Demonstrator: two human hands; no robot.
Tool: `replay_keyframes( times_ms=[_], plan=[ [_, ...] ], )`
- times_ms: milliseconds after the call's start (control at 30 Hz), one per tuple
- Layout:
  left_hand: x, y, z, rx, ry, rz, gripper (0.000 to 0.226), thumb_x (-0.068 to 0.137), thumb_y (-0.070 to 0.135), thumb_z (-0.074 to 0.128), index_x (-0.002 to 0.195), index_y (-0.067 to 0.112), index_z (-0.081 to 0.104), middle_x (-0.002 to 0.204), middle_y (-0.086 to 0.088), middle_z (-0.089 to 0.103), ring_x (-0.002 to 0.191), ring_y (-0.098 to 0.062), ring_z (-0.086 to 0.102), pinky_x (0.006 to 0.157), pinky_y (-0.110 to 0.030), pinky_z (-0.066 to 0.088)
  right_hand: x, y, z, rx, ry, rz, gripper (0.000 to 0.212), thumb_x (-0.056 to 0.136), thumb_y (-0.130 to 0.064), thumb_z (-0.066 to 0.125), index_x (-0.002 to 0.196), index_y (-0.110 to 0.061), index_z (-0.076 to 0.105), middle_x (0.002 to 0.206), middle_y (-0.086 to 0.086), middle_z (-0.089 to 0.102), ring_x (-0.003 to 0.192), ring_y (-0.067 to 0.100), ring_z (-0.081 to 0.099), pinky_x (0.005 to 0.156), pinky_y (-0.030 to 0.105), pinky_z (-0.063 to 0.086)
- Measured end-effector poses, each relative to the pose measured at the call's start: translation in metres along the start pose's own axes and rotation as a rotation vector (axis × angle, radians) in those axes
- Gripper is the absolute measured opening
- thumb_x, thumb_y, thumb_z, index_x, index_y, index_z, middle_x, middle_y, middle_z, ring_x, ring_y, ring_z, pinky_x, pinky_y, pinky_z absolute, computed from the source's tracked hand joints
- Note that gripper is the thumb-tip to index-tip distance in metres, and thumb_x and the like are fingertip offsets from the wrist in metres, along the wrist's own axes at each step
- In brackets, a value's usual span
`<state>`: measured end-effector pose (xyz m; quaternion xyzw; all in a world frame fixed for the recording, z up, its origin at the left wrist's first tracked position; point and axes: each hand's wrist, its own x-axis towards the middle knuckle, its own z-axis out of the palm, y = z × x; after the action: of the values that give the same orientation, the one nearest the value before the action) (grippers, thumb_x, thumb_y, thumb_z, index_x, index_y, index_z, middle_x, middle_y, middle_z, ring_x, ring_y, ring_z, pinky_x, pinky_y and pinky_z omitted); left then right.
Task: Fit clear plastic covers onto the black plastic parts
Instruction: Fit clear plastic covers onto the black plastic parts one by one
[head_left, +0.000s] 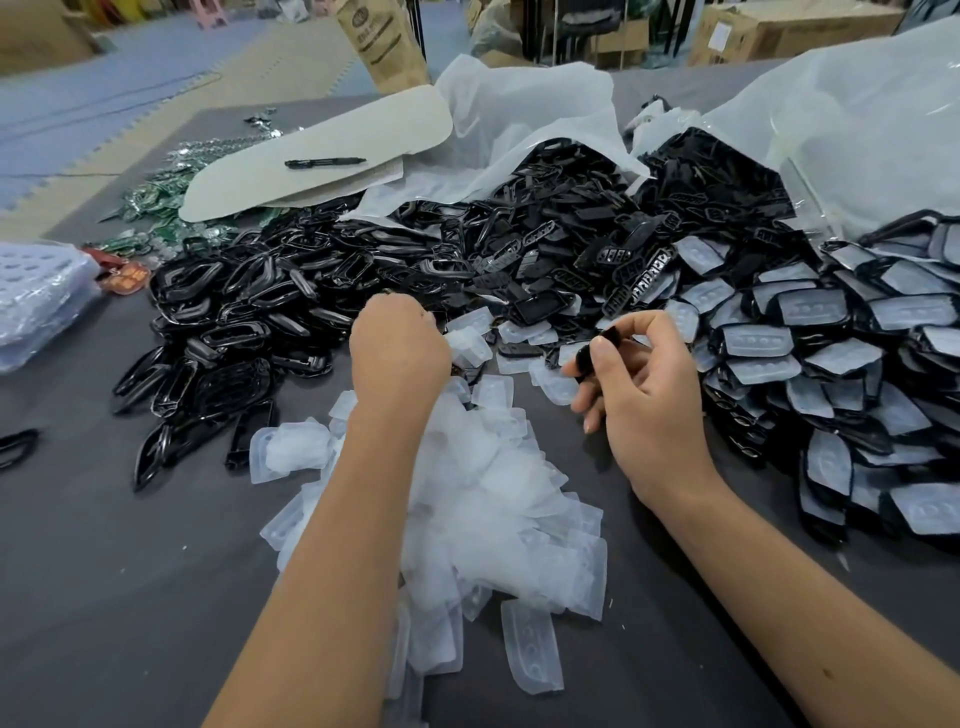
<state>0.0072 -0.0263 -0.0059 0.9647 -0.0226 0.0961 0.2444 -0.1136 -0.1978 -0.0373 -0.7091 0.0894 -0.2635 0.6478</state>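
A heap of clear plastic covers (493, 499) lies on the grey table in front of me. Behind it spreads a big pile of black plastic parts (545, 234). On the right sits a stack of black parts with covers fitted (841, 364). My left hand (397, 348) is curled, knuckles up, at the far edge of the cover heap, and its fingertips are hidden; a clear cover (470, 345) lies right beside it. My right hand (639, 384) pinches a small black part (597, 348) between thumb and forefinger above the covers.
Glossy black frames (234, 322) are heaped at the left. A beige board (332, 156) with a black pen (324, 162) lies behind, over green circuit boards (156, 202). White plastic bags (857, 119) stand at the back right. A bag of clear trays (36, 296) sits far left.
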Motion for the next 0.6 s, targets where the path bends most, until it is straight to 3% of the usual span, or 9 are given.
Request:
replay_keyframes(
  times_ms=[67,133,200,267,400,500,600],
  plan=[
    [0.006,-0.003,-0.004,-0.026,0.069,-0.02,0.023,0.1,0.01,0.052,0.107,0.013,0.074,0.116,-0.014,0.068,0.108,-0.032,0.059,0.08,-0.035,0.041,0.0,0.0,0.0,-0.005,-0.003,0.003,0.01,0.108,-0.01,0.051,0.101,-0.017,0.051,0.084,0.008,0.075,0.055,0.025,0.062,0.046,0.031,0.048],
    [0.011,-0.012,-0.008,0.096,0.073,-0.046,0.04,0.095,0.008,0.056,0.131,0.022,0.064,0.146,-0.013,0.05,0.137,-0.035,0.038,0.101,-0.04,0.037,0.0,-0.001,0.0,-0.013,-0.007,0.0,0.01,0.108,-0.01,0.051,0.101,-0.017,0.051,0.084,0.008,0.075,0.054,0.024,0.062,0.046,0.031,0.048],
    [0.015,-0.019,-0.009,0.2,-0.058,-0.14,0.059,0.093,0.008,0.056,0.148,0.028,0.047,0.169,-0.01,0.015,0.155,-0.039,0.006,0.121,-0.055,0.019,0.0,-0.002,0.001,-0.023,-0.014,-0.01,0.011,0.108,-0.01,0.051,0.101,-0.018,0.051,0.083,0.008,0.074,0.053,0.023,0.062,0.045,0.029,0.047],
    [0.015,-0.023,-0.007,0.229,-0.172,-0.213,0.063,0.094,0.005,0.049,0.151,0.029,0.039,0.173,-0.007,0.001,0.156,-0.043,-0.01,0.122,-0.065,0.008,-0.002,-0.003,0.001,-0.042,-0.027,-0.023,0.012,0.108,-0.009,0.052,0.1,-0.019,0.051,0.082,0.007,0.074,0.052,0.022,0.061,0.045,0.028,0.047],
    [0.01,-0.024,-0.003,0.245,-0.11,-0.157,0.043,0.093,0.004,0.054,0.133,0.02,0.051,0.153,-0.009,0.037,0.147,-0.049,0.014,0.11,-0.064,0.03,-0.003,-0.004,0.003,-0.099,-0.049,-0.048,0.01,0.107,-0.01,0.054,0.101,-0.018,0.052,0.08,0.004,0.074,0.052,0.022,0.062,0.044,0.031,0.049],
    [0.006,-0.027,-0.005,0.193,0.015,-0.085,0.031,0.093,0.002,0.057,0.114,0.023,0.064,0.127,-0.005,0.055,0.128,-0.04,0.033,0.093,-0.049,0.039,-0.003,-0.004,0.004,-0.117,-0.059,-0.06,0.009,0.107,-0.01,0.054,0.101,-0.017,0.052,0.08,0.004,0.073,0.052,0.021,0.061,0.044,0.031,0.049],
    [0.002,-0.022,-0.008,-0.013,0.033,0.034,0.031,0.093,0.001,0.06,0.108,0.025,0.072,0.109,0.0,0.069,0.115,-0.029,0.053,0.088,-0.035,0.041,-0.004,-0.003,0.004,-0.146,-0.072,-0.074,0.009,0.107,-0.011,0.055,0.1,-0.017,0.053,0.08,0.003,0.073,0.051,0.019,0.061,0.044,0.032,0.05]
  ],
)
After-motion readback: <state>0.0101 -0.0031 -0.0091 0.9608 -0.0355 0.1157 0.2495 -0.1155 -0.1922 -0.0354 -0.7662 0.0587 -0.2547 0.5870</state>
